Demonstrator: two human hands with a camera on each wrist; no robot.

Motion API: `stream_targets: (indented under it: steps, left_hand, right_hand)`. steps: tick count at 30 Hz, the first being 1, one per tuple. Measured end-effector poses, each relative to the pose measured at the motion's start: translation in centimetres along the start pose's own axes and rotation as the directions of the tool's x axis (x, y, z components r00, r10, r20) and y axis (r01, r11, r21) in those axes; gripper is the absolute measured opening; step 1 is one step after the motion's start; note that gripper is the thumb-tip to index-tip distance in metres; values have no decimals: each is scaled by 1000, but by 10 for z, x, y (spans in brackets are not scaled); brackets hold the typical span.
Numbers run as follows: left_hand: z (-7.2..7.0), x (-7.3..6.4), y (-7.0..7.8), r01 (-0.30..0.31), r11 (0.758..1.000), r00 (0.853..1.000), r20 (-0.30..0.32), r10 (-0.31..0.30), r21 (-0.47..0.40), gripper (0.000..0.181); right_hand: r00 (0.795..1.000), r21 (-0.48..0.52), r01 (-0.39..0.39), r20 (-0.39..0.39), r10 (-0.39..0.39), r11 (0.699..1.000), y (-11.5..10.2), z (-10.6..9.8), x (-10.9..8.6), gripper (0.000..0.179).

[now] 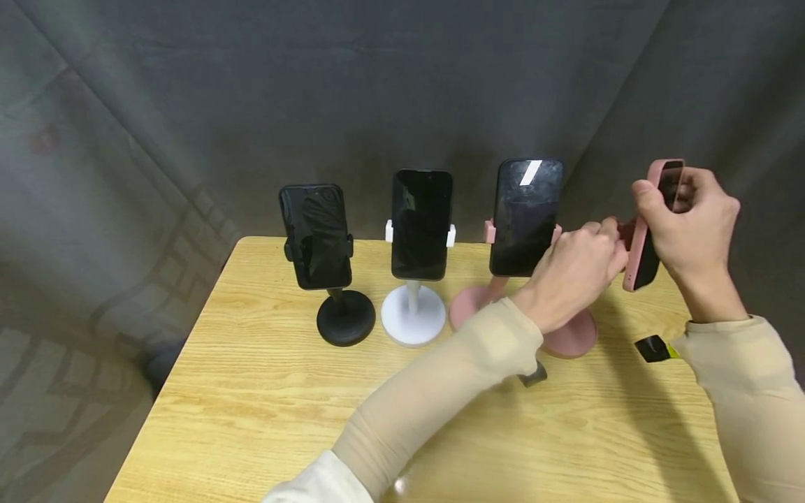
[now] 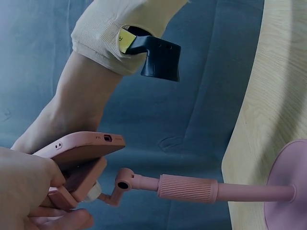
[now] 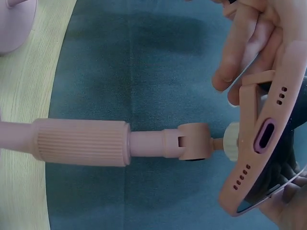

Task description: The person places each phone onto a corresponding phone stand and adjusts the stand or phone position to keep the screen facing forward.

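Observation:
At the right of the head view, my right hand (image 1: 698, 223) grips a phone in a pink case (image 1: 637, 255), tilted with its screen facing right. My left hand (image 1: 575, 269) reaches across to the left side of that phone. In the left wrist view, the left fingers curl around the clamp (image 2: 88, 179) of a pink phone stand (image 2: 187, 188). The phone's bottom edge (image 3: 264, 136) lies close against the clamp at an angle; whether it is seated cannot be told. The stand's round base (image 1: 575, 335) stands on the table, partly hidden by the left forearm.
Left of the hands stand a black stand (image 1: 346, 318), a white stand (image 1: 413, 318) and another pink stand (image 1: 465, 304), each holding a dark phone. They are on a wooden table (image 1: 264, 398) before a grey curtain (image 1: 377, 84). Wrist cameras (image 1: 654, 348) stick out from the sleeves.

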State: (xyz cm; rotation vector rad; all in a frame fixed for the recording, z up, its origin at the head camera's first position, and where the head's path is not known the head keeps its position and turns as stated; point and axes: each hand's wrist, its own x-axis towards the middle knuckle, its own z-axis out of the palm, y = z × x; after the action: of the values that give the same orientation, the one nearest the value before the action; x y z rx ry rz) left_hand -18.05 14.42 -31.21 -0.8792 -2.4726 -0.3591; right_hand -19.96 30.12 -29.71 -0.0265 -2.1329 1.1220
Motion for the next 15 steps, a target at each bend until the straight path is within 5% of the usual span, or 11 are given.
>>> stream_targets:
  steps: [15]
  left_hand:
    - [1,-5,-1,-42,996,998,-43,45,78,19]
  right_hand:
    - [999,-29,16,-49,-18,999,4,1,-4,25]
